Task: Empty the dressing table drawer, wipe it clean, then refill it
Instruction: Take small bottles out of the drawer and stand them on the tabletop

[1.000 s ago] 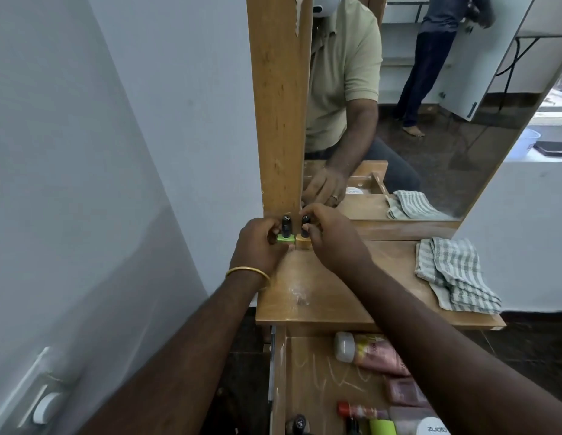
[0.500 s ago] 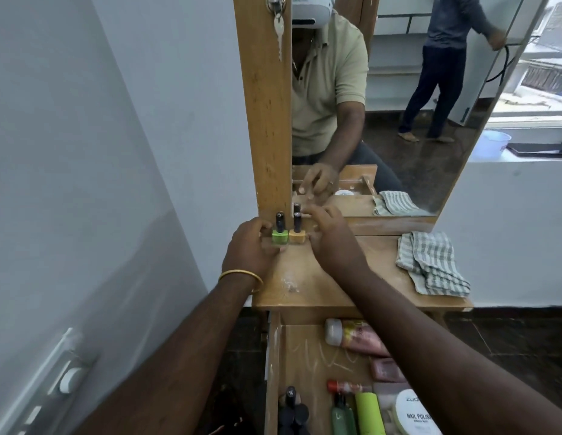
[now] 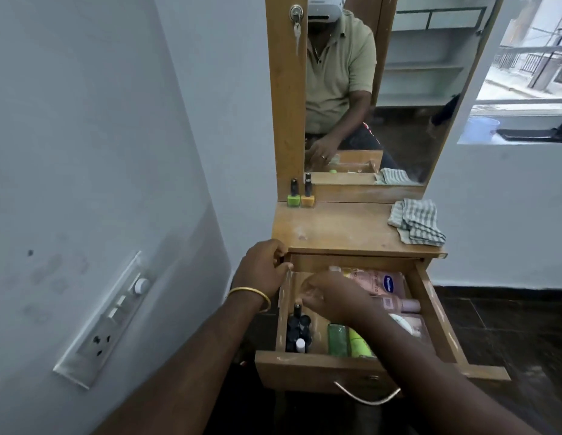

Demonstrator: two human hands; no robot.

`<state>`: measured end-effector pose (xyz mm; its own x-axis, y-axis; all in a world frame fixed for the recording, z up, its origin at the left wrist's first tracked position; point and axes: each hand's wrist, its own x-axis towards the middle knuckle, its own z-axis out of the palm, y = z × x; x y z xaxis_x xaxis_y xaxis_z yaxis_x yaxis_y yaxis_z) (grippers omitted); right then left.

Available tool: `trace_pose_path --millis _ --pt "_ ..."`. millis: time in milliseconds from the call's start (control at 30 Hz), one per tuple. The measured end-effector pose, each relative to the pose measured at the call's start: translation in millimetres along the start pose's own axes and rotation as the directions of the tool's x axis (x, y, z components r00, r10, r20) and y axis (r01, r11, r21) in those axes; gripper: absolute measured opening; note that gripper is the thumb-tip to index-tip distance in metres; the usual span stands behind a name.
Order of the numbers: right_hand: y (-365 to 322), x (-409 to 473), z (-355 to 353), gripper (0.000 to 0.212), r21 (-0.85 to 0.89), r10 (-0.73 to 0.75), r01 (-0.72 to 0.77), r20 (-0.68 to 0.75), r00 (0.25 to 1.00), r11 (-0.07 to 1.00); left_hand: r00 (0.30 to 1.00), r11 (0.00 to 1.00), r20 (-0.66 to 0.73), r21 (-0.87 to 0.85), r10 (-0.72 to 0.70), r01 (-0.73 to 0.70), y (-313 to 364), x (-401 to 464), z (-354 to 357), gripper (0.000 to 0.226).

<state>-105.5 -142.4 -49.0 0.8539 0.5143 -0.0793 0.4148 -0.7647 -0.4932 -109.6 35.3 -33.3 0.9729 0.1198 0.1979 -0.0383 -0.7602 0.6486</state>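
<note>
So the drawer (image 3: pixel 428 312) is pulled out and still full of bottles; the left hand (image 3: pixel 263 269) rests at its back left corner, fingers curled (can't tell if it's gripping anything); the right hand (image 3: pixel 331 298) hovers over the dark nail polish bottles (image 3: pixel 298 332), looks like pinching one cap. Green polish (image 3: pixel 293 193) and orange polish (image 3: pixel 307 192) stand touching on the surface (image 3: pixel 342 227), checked cloth (image 3: pixel 417 221) well apart.

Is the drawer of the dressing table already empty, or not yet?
Not yet empty. The open drawer holds a pink lotion tube, green bottles and dark nail polish bottles.
</note>
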Motion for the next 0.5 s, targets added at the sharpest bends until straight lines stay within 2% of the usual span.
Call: trace_pose_path --millis 167,333,500 --pt "0 -1 15 0.034 -0.124 0.019 -0.011 0.056 0.998 0.992 0.999 1.000 0.041 -0.008 0.012 -0.012 3 -25 2 0.016" --pt "-7 3 16 0.023 -0.109 0.015 -0.007 0.077 0.997 0.994 0.996 0.999 0.089 0.012 0.031 -0.032 4 -34 2 0.016" --pt "0 4 13 0.012 -0.105 0.067 -0.069 -0.021 0.998 0.992 0.987 0.999 0.161 0.015 0.026 -0.029 1 -39 5 0.026"
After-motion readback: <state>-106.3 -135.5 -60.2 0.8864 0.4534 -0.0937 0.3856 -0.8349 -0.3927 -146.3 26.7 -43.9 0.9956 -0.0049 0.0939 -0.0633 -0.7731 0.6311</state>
